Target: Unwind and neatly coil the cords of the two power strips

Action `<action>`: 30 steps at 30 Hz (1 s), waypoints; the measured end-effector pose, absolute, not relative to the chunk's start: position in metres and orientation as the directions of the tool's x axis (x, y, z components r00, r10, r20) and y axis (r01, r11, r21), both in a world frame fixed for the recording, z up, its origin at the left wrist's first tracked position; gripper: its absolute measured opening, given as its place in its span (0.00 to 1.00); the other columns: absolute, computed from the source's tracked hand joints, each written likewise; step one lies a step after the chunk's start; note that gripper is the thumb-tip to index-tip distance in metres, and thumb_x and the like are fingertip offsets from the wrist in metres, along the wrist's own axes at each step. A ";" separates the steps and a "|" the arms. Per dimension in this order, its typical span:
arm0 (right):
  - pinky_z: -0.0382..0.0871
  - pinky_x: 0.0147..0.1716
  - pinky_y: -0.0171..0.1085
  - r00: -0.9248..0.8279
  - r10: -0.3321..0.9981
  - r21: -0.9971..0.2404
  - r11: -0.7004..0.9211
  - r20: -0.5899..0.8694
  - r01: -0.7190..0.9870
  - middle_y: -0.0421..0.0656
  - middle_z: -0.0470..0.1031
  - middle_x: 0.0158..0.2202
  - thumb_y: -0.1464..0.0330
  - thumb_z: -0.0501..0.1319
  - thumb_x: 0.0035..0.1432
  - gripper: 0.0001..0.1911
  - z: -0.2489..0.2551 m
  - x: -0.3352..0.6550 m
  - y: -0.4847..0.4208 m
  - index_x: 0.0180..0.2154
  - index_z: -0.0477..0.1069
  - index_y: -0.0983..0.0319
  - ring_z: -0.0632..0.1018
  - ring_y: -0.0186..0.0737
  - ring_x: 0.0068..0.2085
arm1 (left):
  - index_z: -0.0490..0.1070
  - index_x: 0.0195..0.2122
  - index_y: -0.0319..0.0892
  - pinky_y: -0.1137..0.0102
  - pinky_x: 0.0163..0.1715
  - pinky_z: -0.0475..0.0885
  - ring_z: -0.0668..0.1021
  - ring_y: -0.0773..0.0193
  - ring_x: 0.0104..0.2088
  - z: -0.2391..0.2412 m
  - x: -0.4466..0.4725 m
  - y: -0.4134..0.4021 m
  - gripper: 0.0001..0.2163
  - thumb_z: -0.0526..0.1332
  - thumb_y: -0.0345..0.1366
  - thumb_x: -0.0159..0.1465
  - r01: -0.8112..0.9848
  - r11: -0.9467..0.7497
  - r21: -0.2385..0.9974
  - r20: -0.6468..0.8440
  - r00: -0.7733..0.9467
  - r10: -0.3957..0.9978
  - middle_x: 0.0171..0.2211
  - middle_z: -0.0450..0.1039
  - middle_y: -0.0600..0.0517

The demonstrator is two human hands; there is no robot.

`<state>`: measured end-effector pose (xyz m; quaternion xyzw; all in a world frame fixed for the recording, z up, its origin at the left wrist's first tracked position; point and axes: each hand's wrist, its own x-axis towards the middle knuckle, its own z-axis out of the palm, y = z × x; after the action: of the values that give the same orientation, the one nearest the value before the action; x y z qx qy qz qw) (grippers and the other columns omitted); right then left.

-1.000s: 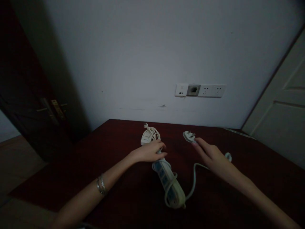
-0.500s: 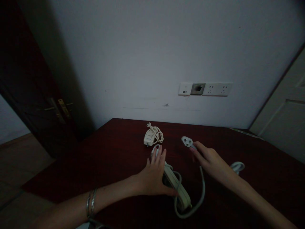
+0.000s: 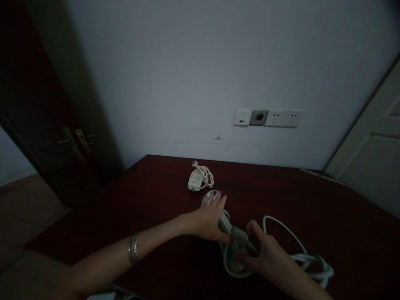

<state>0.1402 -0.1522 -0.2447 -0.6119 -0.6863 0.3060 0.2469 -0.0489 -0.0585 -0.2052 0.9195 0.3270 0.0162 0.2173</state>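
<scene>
My left hand (image 3: 208, 221) lies over the far part of a white power strip (image 3: 225, 223), fingers spread along it and thumb against its side. Between the thumb and fingers of my right hand (image 3: 261, 254) is a plug (image 3: 240, 237), blurred, held right at the strip's near part. Whether the plug touches the strip I cannot tell. A pale cord (image 3: 234, 274) loops below the plug, and my hands hide much of the strip.
A smaller white power strip (image 3: 196, 182) with its cord coiled lies farther back on the dark red table (image 3: 156, 187). White cord (image 3: 318, 268) is bunched at the right. Wall sockets (image 3: 283, 118) are above the table; a dark door (image 3: 40, 125) stands left.
My right hand has brought the plug down and toward me, onto the strip's near part. My left hand has shifted slightly right. More white cord now shows at the right.
</scene>
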 end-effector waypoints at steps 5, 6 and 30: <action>0.60 0.25 0.31 -0.066 0.998 -0.822 0.034 -0.004 0.568 0.38 0.70 0.27 0.69 0.60 0.44 0.15 -0.251 0.134 -0.151 0.34 0.56 0.59 0.69 0.32 0.26 | 0.30 0.64 0.30 0.44 0.58 0.41 0.29 0.41 0.62 -0.211 -0.046 -0.069 0.55 0.61 0.57 0.47 0.604 -0.662 0.444 -0.094 0.766 0.636 0.64 0.21 0.35; 0.60 0.25 0.31 -0.059 0.998 -0.842 0.034 0.003 0.538 0.37 0.69 0.27 0.69 0.60 0.44 0.15 -0.250 0.134 -0.151 0.34 0.56 0.59 0.69 0.32 0.26 | 0.30 0.64 0.30 0.44 0.58 0.41 0.29 0.41 0.62 -0.213 -0.047 -0.071 0.56 0.62 0.57 0.47 0.603 -0.652 0.460 -0.075 0.758 0.648 0.64 0.21 0.35; 0.38 0.13 0.25 -0.043 0.932 -0.924 -0.350 -0.360 0.152 0.38 0.71 0.23 0.64 0.66 0.41 0.22 -0.190 0.155 -0.145 0.38 0.60 0.61 0.70 0.28 0.19 | 0.62 0.52 0.39 0.58 0.55 0.61 0.67 0.56 0.53 -0.218 -0.058 -0.048 0.20 0.56 0.32 0.56 0.466 -0.672 0.576 0.306 0.640 0.705 0.52 0.65 0.43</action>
<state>0.1546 -0.1446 -0.1898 -0.5985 -0.4526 0.5628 0.3467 -0.0584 -0.0480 -0.2179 0.8762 0.3340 0.2616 0.2288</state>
